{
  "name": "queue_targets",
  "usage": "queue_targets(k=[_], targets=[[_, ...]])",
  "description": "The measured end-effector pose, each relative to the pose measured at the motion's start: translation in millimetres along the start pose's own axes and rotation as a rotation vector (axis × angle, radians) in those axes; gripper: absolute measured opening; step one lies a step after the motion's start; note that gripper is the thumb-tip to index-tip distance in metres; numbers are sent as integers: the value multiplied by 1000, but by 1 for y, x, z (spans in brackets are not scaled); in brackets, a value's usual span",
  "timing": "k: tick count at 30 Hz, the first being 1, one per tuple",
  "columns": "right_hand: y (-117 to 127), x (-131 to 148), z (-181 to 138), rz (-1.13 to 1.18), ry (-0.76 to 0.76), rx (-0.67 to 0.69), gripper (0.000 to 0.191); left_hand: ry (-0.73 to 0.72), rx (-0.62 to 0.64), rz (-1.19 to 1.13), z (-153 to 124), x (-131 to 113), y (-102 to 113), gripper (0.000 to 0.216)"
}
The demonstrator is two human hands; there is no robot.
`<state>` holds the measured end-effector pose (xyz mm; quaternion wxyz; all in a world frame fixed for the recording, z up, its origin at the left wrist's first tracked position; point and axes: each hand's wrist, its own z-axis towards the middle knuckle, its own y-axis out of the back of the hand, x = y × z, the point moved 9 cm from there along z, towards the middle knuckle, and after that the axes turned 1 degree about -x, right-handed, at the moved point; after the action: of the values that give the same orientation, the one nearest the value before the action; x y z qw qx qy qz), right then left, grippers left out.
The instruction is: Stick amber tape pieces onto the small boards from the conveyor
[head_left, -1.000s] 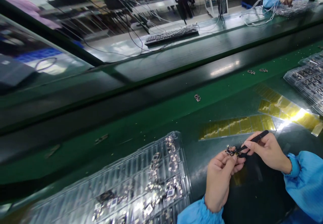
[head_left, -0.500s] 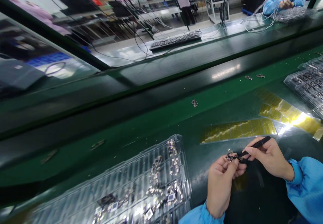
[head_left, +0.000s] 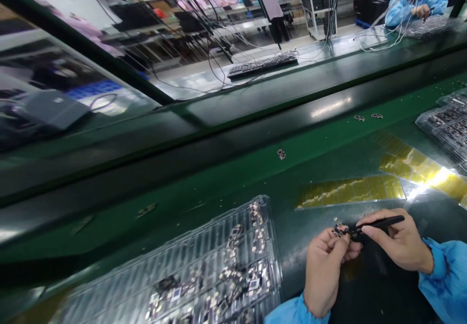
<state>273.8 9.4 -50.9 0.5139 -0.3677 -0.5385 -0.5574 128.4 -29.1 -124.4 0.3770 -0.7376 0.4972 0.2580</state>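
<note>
Item: small dark circuit part with metal bits (head_left: pixel 340 230), held above the near edge of the dark green bench (head_left: pixel 226 188), pinched between the thumb and fingertips of the left hand (head_left: pixel 324 270), which is closed on it. Slim black tweezers (head_left: pixel 381 224): gripped pen-fashion in the right hand (head_left: pixel 399 246), fingers closed round the shaft, tips touching the part's right side. Both wrists in blue sleeves. Left of the hands, on the bench: clear ribbed plastic tray (head_left: pixel 204 261), partly filled with small boards. Beyond the hands: glossy yellow sticker sheet (head_left: pixel 350 190), lying flat; second yellow sheet (head_left: pixel 419 166) further right. Right edge: stack of clear trays (head_left: pixel 443 122) holding parts. Loose small metal part (head_left: pixel 281 154) mid-bench; pair of like parts (head_left: pixel 359 117) further back. Far side: black keyboard (head_left: pixel 262 64) among cables; seated person in a blue coat (head_left: pixel 412 5) at the top right corner.
</note>
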Motion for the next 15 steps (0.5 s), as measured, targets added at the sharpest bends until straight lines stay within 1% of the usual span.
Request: queue_targets(k=[2,5,7,12,15], targets=[[9,3,2,-25,29,-60,10,5,-5,-9,-1,0,0,25],[22,2,6,-38,28,-141,10,12,-2,-30,-1,-1,-2,25],[24,0,9,-25,11,-149,11,15,-6,-47,-1,-2,-1,25],[20,-5,10,-1,-13,-130,13,9,-21,-55,0,-2,1,26],[19,-9,8,-6,-22,-135,14,3,-32,-55,-7,-1,0,29]])
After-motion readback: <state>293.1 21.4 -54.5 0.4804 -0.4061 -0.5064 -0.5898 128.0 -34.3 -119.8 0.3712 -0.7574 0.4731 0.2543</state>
